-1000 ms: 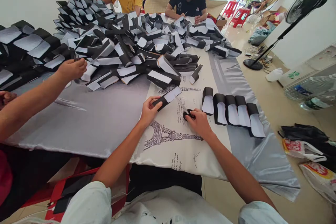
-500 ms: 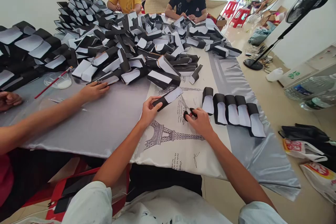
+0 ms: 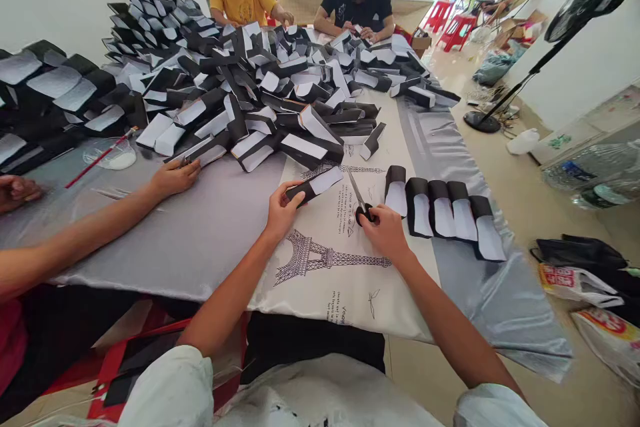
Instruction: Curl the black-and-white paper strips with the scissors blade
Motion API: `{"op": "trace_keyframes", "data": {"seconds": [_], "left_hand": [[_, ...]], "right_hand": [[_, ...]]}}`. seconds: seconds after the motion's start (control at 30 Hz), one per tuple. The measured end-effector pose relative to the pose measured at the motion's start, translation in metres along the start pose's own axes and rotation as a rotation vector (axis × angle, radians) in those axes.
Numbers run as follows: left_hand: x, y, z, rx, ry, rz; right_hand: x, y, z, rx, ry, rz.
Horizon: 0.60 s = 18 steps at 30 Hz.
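From the head camera, the left hand (image 3: 286,212) is closed on a black-and-white strip (image 3: 315,185), pinching it low over a printed cloth (image 3: 320,287). The right hand (image 3: 385,233) is clamped on a pair of scissors (image 3: 358,195), with the black handles inside the fingers and the blades pointing toward the far end of the table. The blades look closed, though they are too small to be sure. The hands are apart, and the scissors are not touching the strip. Any cut here would likely go best with the strip held firmly close to the blades and the left fingers well out of their path.

A row of five matching pieces (image 3: 440,210) lies just beyond the right hand, and a large heap of pieces (image 3: 250,90) fills the table beyond. Farther left, a co-worker's hand (image 3: 175,178) rests beside the heap. Near it, a clear plastic dish (image 3: 86,155) holds white paste, with a red-handled brush (image 3: 97,161) lying across it. Plastic bags (image 3: 575,283) sit on the floor to the right, their contents hidden.
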<state>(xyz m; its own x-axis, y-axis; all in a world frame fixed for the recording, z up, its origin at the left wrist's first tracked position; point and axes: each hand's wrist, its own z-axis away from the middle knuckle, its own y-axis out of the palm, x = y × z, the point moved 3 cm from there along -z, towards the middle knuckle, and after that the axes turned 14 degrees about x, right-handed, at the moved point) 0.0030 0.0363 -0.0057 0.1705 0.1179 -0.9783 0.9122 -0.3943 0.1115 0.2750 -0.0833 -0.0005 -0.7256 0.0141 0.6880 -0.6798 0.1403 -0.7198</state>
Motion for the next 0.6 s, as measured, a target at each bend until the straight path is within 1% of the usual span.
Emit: {"op": "trace_keyframes", "data": {"seconds": [0.1, 0.23, 0.37, 0.5, 0.6], "left_hand": [[-0.003, 0.000, 0.000, -0.013, 0.000, 0.004], [-0.008, 0.004, 0.001, 0.019, 0.001, 0.016], [-0.008, 0.005, 0.002, 0.026, -0.011, 0.043], [-0.005, 0.002, 0.002, 0.009, -0.024, 0.086], [-0.004, -0.001, 0.001, -0.028, -0.064, 0.199]], "right_hand": [[0.002, 0.003, 0.001, 0.021, -0.003, -0.015], [0.002, 0.009, 0.004, 0.021, -0.009, -0.018], [0.000, 0.012, 0.003, 0.033, -0.070, -0.012], [-0.003, 0.006, 0.000, -0.038, -0.073, -0.006], [-0.003, 0.000, -0.001, -0.088, -0.053, -0.019]]}}
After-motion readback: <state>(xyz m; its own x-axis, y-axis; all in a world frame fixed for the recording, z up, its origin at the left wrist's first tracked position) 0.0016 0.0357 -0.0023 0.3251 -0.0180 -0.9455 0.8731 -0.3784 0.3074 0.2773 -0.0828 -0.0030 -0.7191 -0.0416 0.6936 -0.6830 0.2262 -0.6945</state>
